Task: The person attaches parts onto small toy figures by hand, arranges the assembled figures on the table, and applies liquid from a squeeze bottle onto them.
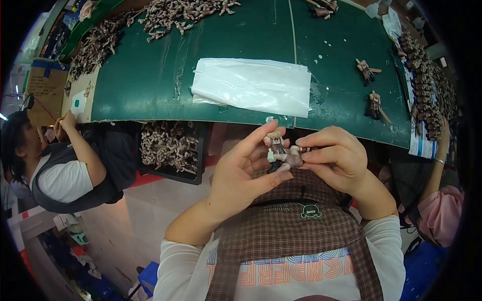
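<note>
In front of my apron, just off the table's near edge, my left hand [240, 168] cradles a small toy figurine [277, 145] between thumb and fingers. It has a beige top, dark legs and a pale green patch. My right hand [337, 158] pinches a beige and brown figurine piece [294, 159] with thumb and fingertips, right against the first one. Fingers cover part of both, so I cannot tell if they are joined. Nearest to my hands on the table is a folded white plastic sheet [253, 83].
The green table [236, 37] carries a heap of figurines [173, 17] at the far left and two loose figurines [365, 71] [374, 105] at right. Rows of figurines [424, 80] line the right edge. A black crate [201, 155] of parts stands below. Co-workers sit both sides.
</note>
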`<act>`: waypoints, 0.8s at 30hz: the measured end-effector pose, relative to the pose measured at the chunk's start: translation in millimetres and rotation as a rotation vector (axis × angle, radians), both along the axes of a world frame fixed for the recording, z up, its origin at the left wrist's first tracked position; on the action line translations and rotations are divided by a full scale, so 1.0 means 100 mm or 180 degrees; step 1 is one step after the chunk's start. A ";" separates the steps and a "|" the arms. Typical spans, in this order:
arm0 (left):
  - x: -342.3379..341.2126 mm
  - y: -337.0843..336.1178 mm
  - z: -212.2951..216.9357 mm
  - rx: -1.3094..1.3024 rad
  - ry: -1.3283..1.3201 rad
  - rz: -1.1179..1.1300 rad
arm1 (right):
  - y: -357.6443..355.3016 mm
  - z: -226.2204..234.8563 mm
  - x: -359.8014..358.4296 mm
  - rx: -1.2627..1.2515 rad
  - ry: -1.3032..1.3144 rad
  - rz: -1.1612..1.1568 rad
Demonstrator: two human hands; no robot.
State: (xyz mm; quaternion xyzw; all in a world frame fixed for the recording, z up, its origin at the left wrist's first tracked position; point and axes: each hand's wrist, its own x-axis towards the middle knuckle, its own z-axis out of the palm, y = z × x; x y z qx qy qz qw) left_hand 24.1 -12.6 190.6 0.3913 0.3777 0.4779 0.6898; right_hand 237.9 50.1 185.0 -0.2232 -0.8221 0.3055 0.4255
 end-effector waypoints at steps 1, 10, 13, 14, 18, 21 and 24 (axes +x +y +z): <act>0.01 -0.01 0.00 -0.0003 0.0008 -0.0007 | -0.01 -0.01 0.01 0.0040 -0.0018 -0.0010; 0.09 -0.07 0.00 -0.0033 -0.0024 -0.0077 | -0.06 -0.06 0.08 0.0207 -0.0029 -0.0066; 0.11 -0.10 0.01 0.0011 0.0009 -0.0085 | -0.08 -0.05 0.07 0.0380 -0.0061 -0.0106; 0.12 -0.11 0.01 0.0143 0.0017 -0.0040 | -0.09 -0.04 0.07 0.0506 -0.0087 -0.0156; 0.10 -0.10 -0.10 0.0423 -0.0659 0.0039 | -0.15 -0.03 0.08 0.0594 -0.0095 -0.0258; 0.06 -0.07 -0.22 0.0804 -0.0611 -0.0086 | -0.19 -0.01 0.06 0.0573 -0.0085 -0.0235; 0.04 -0.07 -0.27 0.0970 -0.0208 0.0112 | -0.19 0.03 0.04 0.0625 -0.0157 -0.0167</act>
